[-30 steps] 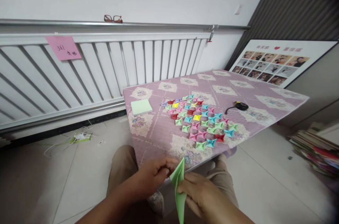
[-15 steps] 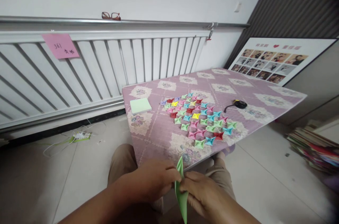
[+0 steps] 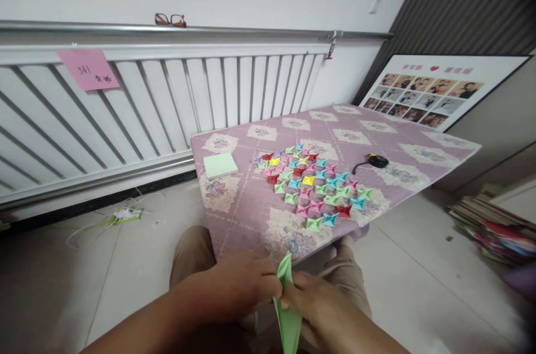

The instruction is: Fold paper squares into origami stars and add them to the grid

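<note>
Between my two hands is a folded piece of light green paper (image 3: pixel 288 323), held upright near the table's front edge, over my lap. My left hand (image 3: pixel 247 284) grips it from the left, fingers closed. On its other side my right hand (image 3: pixel 316 301) pinches the paper, with the fingertips of both hands nearly meeting. Several small folded paper shapes (image 3: pixel 309 180) in green, pink, blue, red and yellow lie in rows on the table (image 3: pixel 251 220). A pad of pale green paper squares (image 3: pixel 220 165) rests at the table's left side.
A black coiled item (image 3: pixel 378 161) lies on the table's right part. Behind are a white radiator (image 3: pixel 218 86) with a pink note (image 3: pixel 89 69), and glasses (image 3: pixel 170 20) on the pipe. A power strip (image 3: pixel 127 215) is on the floor, left; stacked papers (image 3: pixel 494 231) stand right.
The green paper has opened slightly wider at its lower end, and my fingers have shifted a little on it. The whole view has moved slightly.
</note>
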Demonstrator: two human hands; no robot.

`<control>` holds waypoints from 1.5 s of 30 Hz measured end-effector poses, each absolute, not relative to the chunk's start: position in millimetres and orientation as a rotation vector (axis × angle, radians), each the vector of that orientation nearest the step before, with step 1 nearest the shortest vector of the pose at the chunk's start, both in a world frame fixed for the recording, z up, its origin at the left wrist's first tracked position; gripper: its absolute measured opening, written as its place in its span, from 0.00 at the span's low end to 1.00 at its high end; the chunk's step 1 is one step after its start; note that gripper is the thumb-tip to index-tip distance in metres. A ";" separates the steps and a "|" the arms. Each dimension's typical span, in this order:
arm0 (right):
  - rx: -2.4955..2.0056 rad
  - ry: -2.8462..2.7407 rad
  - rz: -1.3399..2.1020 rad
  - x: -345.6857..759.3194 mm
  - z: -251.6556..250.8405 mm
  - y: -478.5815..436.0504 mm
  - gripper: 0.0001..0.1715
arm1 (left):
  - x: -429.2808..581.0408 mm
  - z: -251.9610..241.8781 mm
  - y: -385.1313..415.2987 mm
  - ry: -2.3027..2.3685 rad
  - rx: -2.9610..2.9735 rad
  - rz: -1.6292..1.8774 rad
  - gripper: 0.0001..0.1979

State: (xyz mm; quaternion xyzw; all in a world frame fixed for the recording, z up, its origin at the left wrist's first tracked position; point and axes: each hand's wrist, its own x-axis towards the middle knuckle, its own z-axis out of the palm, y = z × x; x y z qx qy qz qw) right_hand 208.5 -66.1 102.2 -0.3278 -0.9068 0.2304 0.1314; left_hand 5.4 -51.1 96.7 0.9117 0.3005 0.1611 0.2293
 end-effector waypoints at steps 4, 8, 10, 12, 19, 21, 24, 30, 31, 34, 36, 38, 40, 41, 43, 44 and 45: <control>-0.933 -2.714 0.521 208.1 91.9 -64.5 0.06 | 5.4 98.8 -51.0 0.766 2.771 0.310 0.07; -0.924 -2.770 0.102 208.6 82.1 -63.8 0.02 | 4.7 96.9 -51.1 0.753 2.811 0.318 0.07; -0.939 -2.745 -0.096 208.9 79.1 -64.4 0.03 | 4.5 96.0 -50.7 0.745 2.820 0.315 0.07; -0.937 -2.726 -0.205 209.7 76.8 -64.8 0.06 | 3.8 96.2 -49.9 0.759 2.826 0.302 0.07; -0.976 -2.600 0.051 216.2 75.8 -63.3 0.07 | -2.2 104.2 -47.6 0.804 2.820 0.219 0.05; -0.980 -2.604 0.289 217.9 85.9 -62.6 0.05 | -2.7 108.2 -47.0 0.833 2.765 0.210 0.04; -0.995 -2.571 0.626 220.2 103.6 -62.6 0.05 | -2.8 113.5 -45.5 0.847 2.618 0.251 0.04; -1.050 -2.314 0.961 220.8 105.6 -62.3 0.10 | -3.7 110.7 -47.0 0.886 2.308 0.475 0.06; -1.040 -2.261 0.990 219.8 102.3 -61.7 0.11 | -2.7 109.0 -48.0 0.928 2.246 0.517 0.07; -1.115 -2.067 1.049 215.8 91.4 -60.3 0.12 | 4.4 101.9 -50.1 1.070 1.995 0.633 0.04; -1.203 -1.920 1.083 213.3 84.3 -60.2 0.12 | 12.3 94.4 -50.1 1.131 1.776 0.721 0.02; -1.252 -1.780 1.127 211.6 78.1 -60.5 0.13 | 21.6 84.3 -49.8 1.073 1.534 0.849 0.07; -1.278 -1.653 1.166 210.7 73.0 -60.5 0.14 | 30.8 72.9 -50.9 0.925 1.265 1.015 0.19; -1.287 -1.595 1.178 210.5 71.0 -60.4 0.15 | 35.0 67.5 -52.3 0.847 1.173 1.045 0.21; -1.299 -1.504 1.178 210.0 67.8 -59.6 0.16 | 42.1 58.0 -56.9 0.754 1.094 1.029 0.19; -1.303 -1.472 1.168 209.5 66.4 -59.1 0.16 | 44.9 54.3 -59.7 0.761 1.083 1.001 0.18; -1.308 -1.448 1.152 208.9 65.1 -58.7 0.16 | 47.3 51.1 -62.5 0.798 1.082 0.967 0.18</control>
